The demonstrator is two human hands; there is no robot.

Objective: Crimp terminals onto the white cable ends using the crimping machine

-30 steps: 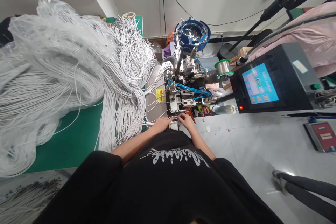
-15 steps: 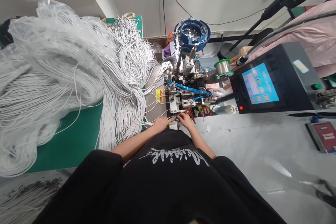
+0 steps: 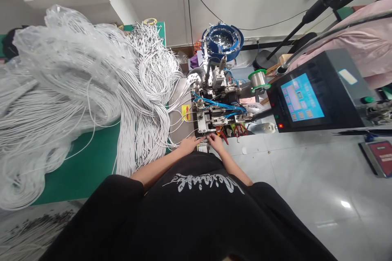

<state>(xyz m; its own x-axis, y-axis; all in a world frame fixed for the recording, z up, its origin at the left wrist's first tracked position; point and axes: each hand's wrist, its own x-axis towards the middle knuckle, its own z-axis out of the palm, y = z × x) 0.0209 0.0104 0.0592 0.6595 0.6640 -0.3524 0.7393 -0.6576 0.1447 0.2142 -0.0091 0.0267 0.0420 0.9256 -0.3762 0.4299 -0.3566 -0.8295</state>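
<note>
White is noted on the bundled cables [image 3: 156,65], green on the table [image 3: 92,161]. The feeder bowl [image 3: 232,54] and air tubes [image 3: 220,103] are finished in blue. A yellow label [image 3: 183,109] is marked with a red arrow [image 3: 188,113]. Light blue is shown on the screen [image 3: 301,97], black on its housing [image 3: 339,94]. The black shirt [image 3: 196,216] is printed in pale grey.

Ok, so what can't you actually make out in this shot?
All in the head view:
- What, if anything, the left hand and right hand pinch: too small, partly covered by the hands themselves.
- Wording on the screen: too small and blurred.
- How far the white cables run: hazed by plastic wrap, cut off by the left edge.
- Red-topped item: cut off by the right edge.
</note>
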